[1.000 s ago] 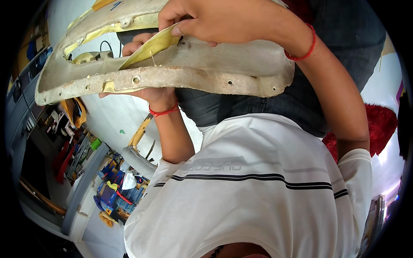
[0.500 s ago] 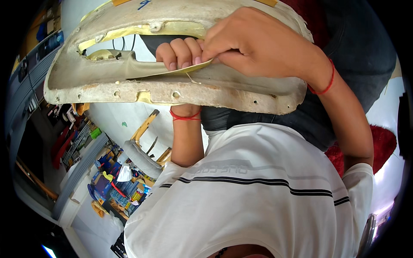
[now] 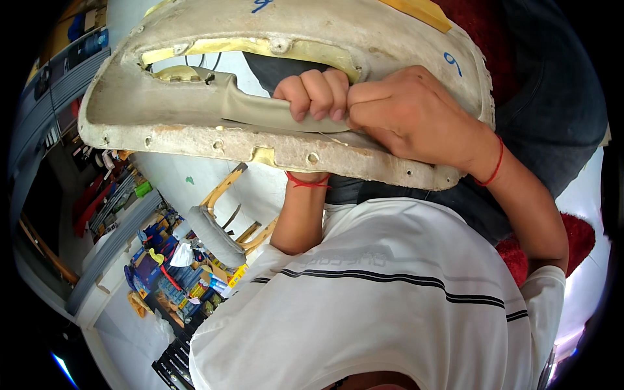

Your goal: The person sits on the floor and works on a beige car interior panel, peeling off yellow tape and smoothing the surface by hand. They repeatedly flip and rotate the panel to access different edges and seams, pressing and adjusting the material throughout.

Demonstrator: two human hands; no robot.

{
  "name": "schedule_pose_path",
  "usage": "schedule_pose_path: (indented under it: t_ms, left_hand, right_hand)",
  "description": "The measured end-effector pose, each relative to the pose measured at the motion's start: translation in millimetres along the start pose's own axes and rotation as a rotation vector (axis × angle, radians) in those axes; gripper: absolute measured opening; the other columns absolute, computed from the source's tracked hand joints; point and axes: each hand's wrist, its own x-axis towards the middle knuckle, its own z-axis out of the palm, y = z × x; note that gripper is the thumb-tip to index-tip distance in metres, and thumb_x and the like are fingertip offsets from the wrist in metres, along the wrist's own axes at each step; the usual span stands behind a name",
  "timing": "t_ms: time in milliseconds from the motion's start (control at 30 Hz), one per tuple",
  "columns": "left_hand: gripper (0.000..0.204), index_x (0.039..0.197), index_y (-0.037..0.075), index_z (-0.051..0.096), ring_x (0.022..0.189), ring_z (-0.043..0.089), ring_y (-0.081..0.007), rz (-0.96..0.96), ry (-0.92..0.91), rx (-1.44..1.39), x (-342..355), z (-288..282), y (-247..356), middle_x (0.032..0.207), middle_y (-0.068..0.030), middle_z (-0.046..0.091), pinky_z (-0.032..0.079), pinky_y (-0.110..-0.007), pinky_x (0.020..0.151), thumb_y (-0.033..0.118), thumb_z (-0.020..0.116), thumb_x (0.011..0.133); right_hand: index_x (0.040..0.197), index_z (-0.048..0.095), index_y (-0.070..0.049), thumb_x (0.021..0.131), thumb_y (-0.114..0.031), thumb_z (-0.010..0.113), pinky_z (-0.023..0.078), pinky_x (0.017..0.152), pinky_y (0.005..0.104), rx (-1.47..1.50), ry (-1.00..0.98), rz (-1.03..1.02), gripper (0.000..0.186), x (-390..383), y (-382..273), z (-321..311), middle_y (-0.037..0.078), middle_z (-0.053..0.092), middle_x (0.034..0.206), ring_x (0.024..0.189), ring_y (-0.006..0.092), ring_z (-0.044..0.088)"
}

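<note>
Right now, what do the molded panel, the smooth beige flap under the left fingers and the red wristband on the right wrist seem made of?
Molded panel: perhaps fiber composite, matte; mottled face, rough edges.
Beige flap: possibly vinyl or leather, satin; smooth, even surface.
Red wristband: likely cord; thin, string-like, finish unclear.

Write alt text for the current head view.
Two bare hands work at a large beige panel: the left hand curls its fingers over a pale strip beside the panel's opening, the right hand closed at the strip's end. Below are a white shirt and, to the left, cluttered boxes.
</note>
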Motion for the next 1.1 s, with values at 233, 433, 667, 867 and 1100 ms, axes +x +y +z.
schedule_pose_path:
  t_ms: [233, 433, 667, 867, 1100]
  left_hand:
    - [0.031, 0.097, 0.006, 0.052, 0.090, 0.056, -0.0267, 0.061, 0.209, 0.168, -3.0, 9.9, -4.2, 0.094, -0.0121, 0.056, 0.046, -0.038, 0.093, 0.035, 0.061, 0.103]
    - [0.024, 0.111, -0.001, 0.054, 0.093, 0.061, -0.0320, 0.042, 0.062, 0.214, -10.0, -18.5, 0.3, 0.100, -0.0200, 0.061, 0.052, -0.046, 0.091, 0.020, 0.062, 0.103]
    - [0.035, 0.112, -0.003, 0.055, 0.096, 0.066, -0.0337, 0.011, 0.017, 0.401, -10.3, -9.0, 1.4, 0.100, -0.0228, 0.064, 0.055, -0.046, 0.093, 0.025, 0.071, 0.098]
    - [0.039, 0.108, -0.006, 0.061, 0.100, 0.066, -0.0291, -0.151, 0.025, 0.498, -9.4, -1.0, 14.5, 0.107, -0.0231, 0.067, 0.054, -0.038, 0.094, 0.026, 0.076, 0.093]
    - [0.040, 0.104, -0.002, 0.062, 0.103, 0.064, -0.0251, -0.099, -0.047, 0.571, -11.7, -4.0, 14.2, 0.110, -0.0176, 0.062, 0.051, -0.036, 0.095, 0.032, 0.078, 0.093]
  right_hand:
    - [0.081, 0.068, -0.007, 0.080, -0.007, 0.074, 0.047, 0.061, 0.0410, 0.092, 0.146, 0.102, 0.006, -21.1, -0.4, 8.4, 0.006, 0.058, 0.077, 0.070, 0.0295, 0.062]
    - [0.085, 0.071, -0.008, 0.084, -0.008, 0.073, 0.049, 0.062, 0.0404, 0.140, 0.170, 0.139, 0.003, -24.4, -2.6, 9.5, 0.004, 0.063, 0.080, 0.072, 0.0283, 0.064]
    - [0.089, 0.073, -0.006, 0.084, -0.007, 0.075, 0.051, 0.066, 0.0387, 0.199, 0.160, 0.191, 0.006, -25.7, -4.3, 4.7, 0.006, 0.067, 0.085, 0.075, 0.0293, 0.066]
    - [0.096, 0.078, -0.005, 0.085, -0.006, 0.076, 0.054, 0.070, 0.0364, 0.295, 0.205, 0.246, 0.012, -33.1, -3.6, 8.9, 0.008, 0.074, 0.095, 0.079, 0.0297, 0.069]
    - [0.095, 0.078, -0.004, 0.086, -0.005, 0.073, 0.055, 0.075, 0.0413, 0.198, 0.036, 0.300, 0.010, -15.3, -21.4, -4.2, 0.009, 0.074, 0.095, 0.085, 0.0315, 0.069]
